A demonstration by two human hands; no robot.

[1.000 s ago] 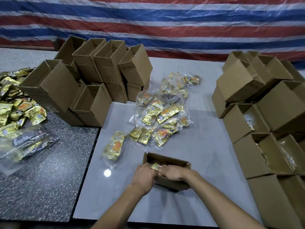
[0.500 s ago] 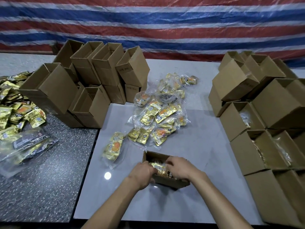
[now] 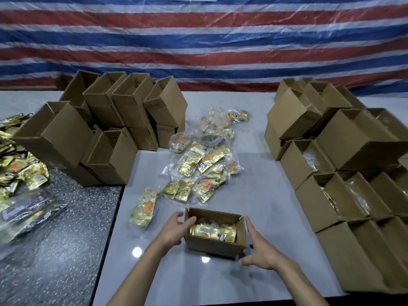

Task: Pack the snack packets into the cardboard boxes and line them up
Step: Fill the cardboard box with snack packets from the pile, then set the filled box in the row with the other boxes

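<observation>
A small open cardboard box (image 3: 213,245) stands near the front of the light table, with gold snack packets (image 3: 213,233) lying inside it. My left hand (image 3: 174,230) holds the box's left end, thumb over the rim. My right hand (image 3: 257,250) is at the box's right end, fingers straight and spread along the side. A heap of gold packets in clear wrap (image 3: 203,160) lies just beyond the box. One separate bundle (image 3: 144,208) lies to its left.
Empty open boxes (image 3: 123,129) are stacked at the back left. Packed boxes (image 3: 344,184) stand in rows along the right edge. More gold packets (image 3: 19,173) lie on the dark speckled table (image 3: 66,250) at left. A striped tarp (image 3: 203,40) hangs behind.
Both hands have come out of the box, where they pressed the packets down, and moved to its two ends. The view has tilted upward a little.
</observation>
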